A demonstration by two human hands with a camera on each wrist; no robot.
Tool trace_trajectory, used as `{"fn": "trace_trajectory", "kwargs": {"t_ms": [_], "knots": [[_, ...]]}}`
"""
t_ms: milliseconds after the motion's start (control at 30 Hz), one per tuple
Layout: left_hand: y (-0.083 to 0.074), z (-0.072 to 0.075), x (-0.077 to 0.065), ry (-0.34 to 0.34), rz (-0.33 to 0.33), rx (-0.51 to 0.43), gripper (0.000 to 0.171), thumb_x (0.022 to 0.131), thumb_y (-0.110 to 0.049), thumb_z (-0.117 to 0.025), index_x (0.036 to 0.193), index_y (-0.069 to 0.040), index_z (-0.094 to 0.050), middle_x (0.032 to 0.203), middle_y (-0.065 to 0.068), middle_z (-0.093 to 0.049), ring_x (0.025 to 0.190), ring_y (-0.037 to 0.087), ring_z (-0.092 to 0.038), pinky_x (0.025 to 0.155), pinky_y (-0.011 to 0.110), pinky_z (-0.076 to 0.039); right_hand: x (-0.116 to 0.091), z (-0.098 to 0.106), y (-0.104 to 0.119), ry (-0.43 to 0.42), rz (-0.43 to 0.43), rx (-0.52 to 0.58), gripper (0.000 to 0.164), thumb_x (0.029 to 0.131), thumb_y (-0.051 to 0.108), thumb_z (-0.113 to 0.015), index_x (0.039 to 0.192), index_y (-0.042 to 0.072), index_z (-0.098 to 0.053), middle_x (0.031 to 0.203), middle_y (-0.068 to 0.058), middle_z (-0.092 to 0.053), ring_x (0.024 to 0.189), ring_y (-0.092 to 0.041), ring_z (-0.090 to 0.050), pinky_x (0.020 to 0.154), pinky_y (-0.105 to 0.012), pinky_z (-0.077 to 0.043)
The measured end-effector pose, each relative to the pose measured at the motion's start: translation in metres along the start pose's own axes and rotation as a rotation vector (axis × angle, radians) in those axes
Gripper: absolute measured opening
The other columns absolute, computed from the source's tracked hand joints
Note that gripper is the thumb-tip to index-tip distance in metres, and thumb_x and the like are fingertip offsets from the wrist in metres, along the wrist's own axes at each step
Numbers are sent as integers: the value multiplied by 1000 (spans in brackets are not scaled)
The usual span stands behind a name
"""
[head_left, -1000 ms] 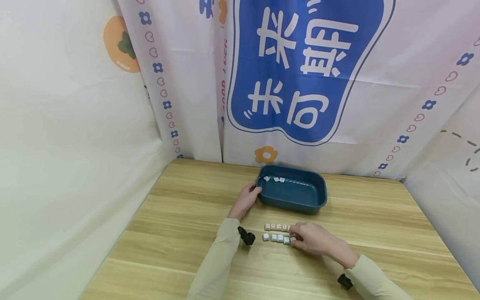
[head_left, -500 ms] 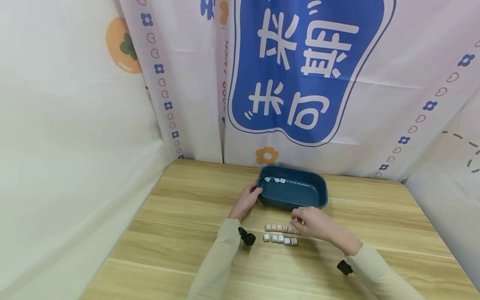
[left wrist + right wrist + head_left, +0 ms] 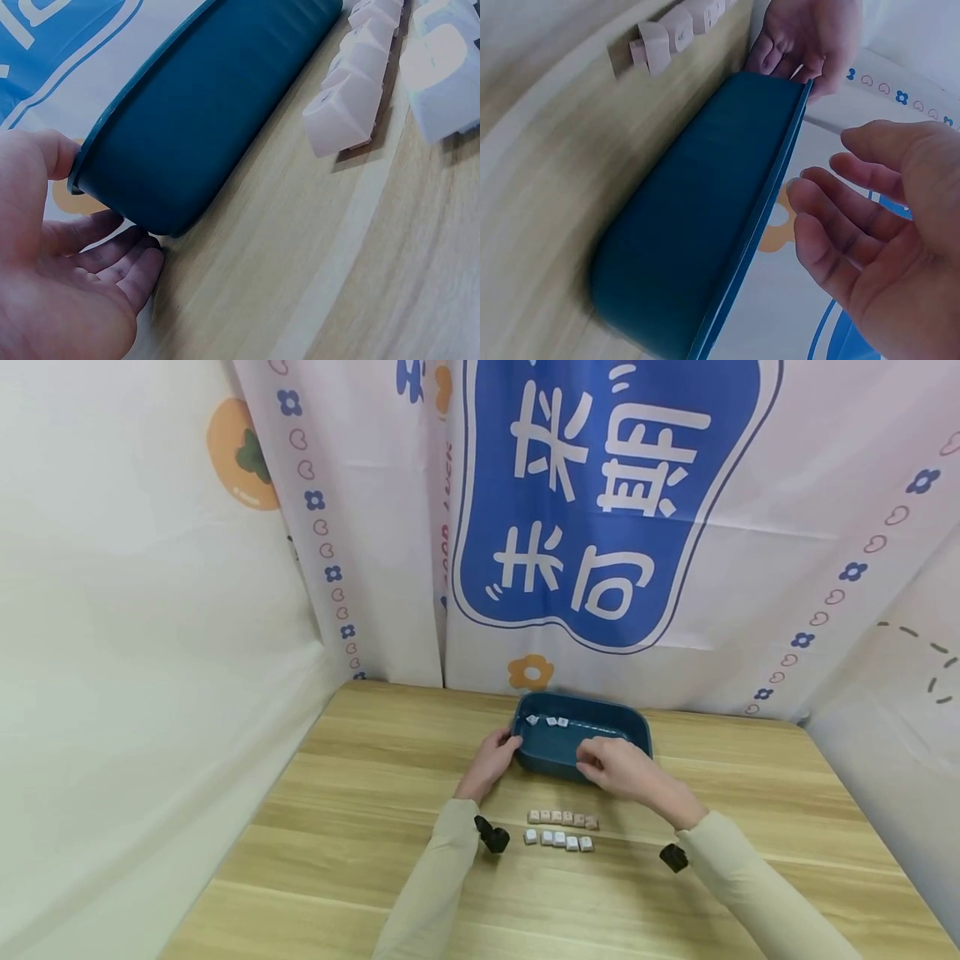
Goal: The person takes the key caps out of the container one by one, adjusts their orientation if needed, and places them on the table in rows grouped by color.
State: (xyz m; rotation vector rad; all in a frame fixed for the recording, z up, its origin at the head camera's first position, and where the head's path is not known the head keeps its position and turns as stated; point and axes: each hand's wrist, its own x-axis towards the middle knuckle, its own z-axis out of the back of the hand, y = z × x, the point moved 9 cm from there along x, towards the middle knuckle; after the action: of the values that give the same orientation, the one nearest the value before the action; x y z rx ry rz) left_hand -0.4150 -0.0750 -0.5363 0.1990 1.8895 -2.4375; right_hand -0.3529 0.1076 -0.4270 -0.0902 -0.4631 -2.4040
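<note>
A dark teal plastic basin (image 3: 547, 762) stands toward the back of the table with several white keycaps (image 3: 552, 722) at its left end. My left hand (image 3: 489, 763) holds that end; the left wrist view shows the thumb (image 3: 56, 154) at the rim and the fingers against the wall below. Over the basin's front right edge hovers my right hand (image 3: 621, 767). In the right wrist view its fingers (image 3: 825, 202) are loosely bent with nothing between them. In front of the basin lie a row of pale pink keycaps (image 3: 557, 817) and a nearer row of white keycaps (image 3: 559, 840).
The wood-grain table (image 3: 345, 827) runs back to a printed cloth (image 3: 390, 568) hanging behind the basin. White cloth (image 3: 150, 693) also hangs along the left side. A black wrist camera (image 3: 491, 835) is on the left wrist and another black camera (image 3: 673, 857) on the right.
My right hand has left the right end of the keycap rows and moved back over the basin's front edge, uncovering the last pink keycap. My left hand stays on the basin.
</note>
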Motion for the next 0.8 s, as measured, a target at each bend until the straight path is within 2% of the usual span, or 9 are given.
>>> {"fn": "trace_trajectory", "kwargs": {"t_ms": [200, 400, 600, 800], "knots": [[5, 2, -2, 1, 11, -4, 58, 98, -36, -51, 144, -2, -45, 147, 17, -49, 136, 31, -46, 113, 48, -38, 9, -3, -6, 5, 3, 1, 8, 92, 14, -67, 98, 9, -69, 85, 2, -69, 74, -7, -61, 67, -27, -54], [5, 3, -2, 1, 0, -11, 56, 99, -34, -50, 143, 0, -46, 146, 19, -49, 135, 32, -47, 112, 48, -39, 19, -6, -14, -9, -21, -17, 10, 91, 14, -67, 101, 12, -69, 88, 1, -68, 76, -9, -61, 68, -29, -54], [5, 3, -3, -4, 5, -18, 56, 98, -34, -51, 143, 0, -46, 146, 18, -50, 135, 31, -47, 112, 47, -39, 28, -10, -24, -21, -58, 17, 14, 90, 12, -67, 104, 10, -69, 90, -1, -68, 77, -11, -62, 69, -31, -54], [3, 1, -1, 4, 8, -24, 57, 98, -35, -52, 143, -1, -46, 145, 18, -50, 135, 31, -47, 112, 47, -39, 37, -16, -36, -8, -86, -27, 17, 90, 13, -67, 107, 10, -68, 94, -4, -68, 80, -15, -64, 69, -33, -55]]}}
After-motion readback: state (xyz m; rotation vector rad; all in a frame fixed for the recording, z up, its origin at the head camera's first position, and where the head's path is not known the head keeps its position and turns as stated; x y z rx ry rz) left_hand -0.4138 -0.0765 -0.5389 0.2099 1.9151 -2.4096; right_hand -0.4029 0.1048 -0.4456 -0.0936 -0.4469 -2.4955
